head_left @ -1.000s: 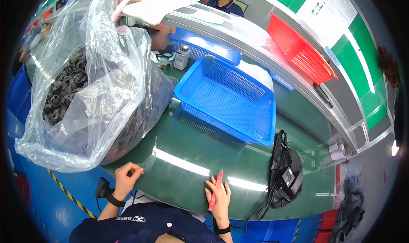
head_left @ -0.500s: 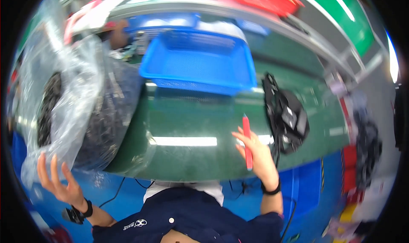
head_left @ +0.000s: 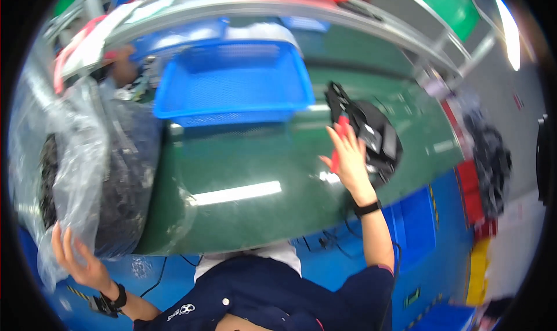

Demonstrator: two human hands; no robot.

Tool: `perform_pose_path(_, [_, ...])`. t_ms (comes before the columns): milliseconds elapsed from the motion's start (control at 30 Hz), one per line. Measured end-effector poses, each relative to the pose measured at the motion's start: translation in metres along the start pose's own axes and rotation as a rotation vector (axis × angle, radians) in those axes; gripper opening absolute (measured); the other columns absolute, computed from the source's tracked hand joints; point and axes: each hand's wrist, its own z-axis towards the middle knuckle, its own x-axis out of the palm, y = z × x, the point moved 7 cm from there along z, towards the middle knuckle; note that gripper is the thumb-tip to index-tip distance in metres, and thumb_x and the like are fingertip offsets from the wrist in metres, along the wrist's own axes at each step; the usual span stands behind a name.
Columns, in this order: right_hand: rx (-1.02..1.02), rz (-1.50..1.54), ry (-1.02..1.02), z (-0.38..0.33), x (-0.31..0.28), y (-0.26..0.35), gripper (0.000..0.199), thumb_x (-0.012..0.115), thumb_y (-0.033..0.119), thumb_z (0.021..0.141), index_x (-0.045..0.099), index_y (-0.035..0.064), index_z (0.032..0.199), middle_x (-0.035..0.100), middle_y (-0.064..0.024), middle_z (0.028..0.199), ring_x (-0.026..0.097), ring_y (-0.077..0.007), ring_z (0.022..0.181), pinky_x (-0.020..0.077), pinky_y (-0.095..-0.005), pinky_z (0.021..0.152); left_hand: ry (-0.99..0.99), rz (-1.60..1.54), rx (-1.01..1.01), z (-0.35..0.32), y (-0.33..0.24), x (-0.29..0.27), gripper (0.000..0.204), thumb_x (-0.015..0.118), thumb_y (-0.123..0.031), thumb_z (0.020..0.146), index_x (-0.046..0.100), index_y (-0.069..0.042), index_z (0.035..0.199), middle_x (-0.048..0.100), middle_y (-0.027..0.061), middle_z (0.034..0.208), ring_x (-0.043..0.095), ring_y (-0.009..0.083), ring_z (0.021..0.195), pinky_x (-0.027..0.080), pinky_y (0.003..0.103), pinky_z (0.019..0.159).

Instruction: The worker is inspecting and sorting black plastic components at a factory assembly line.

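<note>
Stretching out ahead of both hands is the green table (head_left: 261,157). From where I stand, the big clear plastic bag (head_left: 81,174) bulges just beyond the left hand (head_left: 81,267), well apart from the other one. The blue basket (head_left: 232,81) sits ahead and to the left of the right hand (head_left: 351,160), its long side running crosswise; the black pouch (head_left: 371,116) lies just beside that hand, ahead and right. So the left is nearer the plastic, the right nearer the pouch. The left fingers are spread at the plastic's near edge; whether they touch it I can't tell. The right fingers are splayed too, yet a red pen (head_left: 335,161) is caught among them, its length pointing mostly away from the body; blur hides exactly what pinches it.
</note>
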Motion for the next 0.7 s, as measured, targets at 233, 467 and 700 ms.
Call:
perform_pose_path(233, [0.138, -0.372, 0.174, 0.007, 0.048, -0.062, 0.102, 0.08, 0.03, 0.064, 0.022, 0.0131, 0.146, 0.026, -0.0148, 0.15, 0.016, -0.0405, 0.139, 0.0132, -0.077, 0.096, 0.013, -0.013, -0.074, -0.003, 0.003, -0.003, 0.032, 0.055, 0.009, 0.081, 0.06, -0.003, 0.11, 0.056, 0.0153, 0.121, 0.052, 0.0336, 0.115, 0.041, 0.043, 0.097])
perform_pose_path(467, [0.166, -0.482, 0.319, -0.004, 0.055, -0.09, 0.1, 0.077, 0.021, 0.067, 0.017, 0.013, 0.147, 0.024, -0.016, 0.149, 0.022, -0.0463, 0.135, 0.0302, -0.0766, 0.087, 0.04, -0.064, -0.071, -0.006, 0.006, 0.004, 0.032, 0.056, 0.009, 0.079, 0.061, -0.003, 0.108, 0.057, 0.0147, 0.12, 0.052, 0.0339, 0.114, 0.041, 0.044, 0.096])
perform_pose_path(700, [0.34, -0.298, 0.323, -0.007, 0.025, -0.109, 0.118, 0.086, 0.028, 0.058, 0.01, 0.0156, 0.148, 0.018, -0.0149, 0.151, 0.021, -0.0502, 0.133, 0.0366, -0.0741, 0.087, 0.021, -0.081, -0.09, -0.008, 0.01, 0.009, 0.031, 0.055, 0.009, 0.08, 0.06, -0.003, 0.108, 0.057, 0.0149, 0.12, 0.052, 0.0339, 0.114, 0.041, 0.044, 0.096])
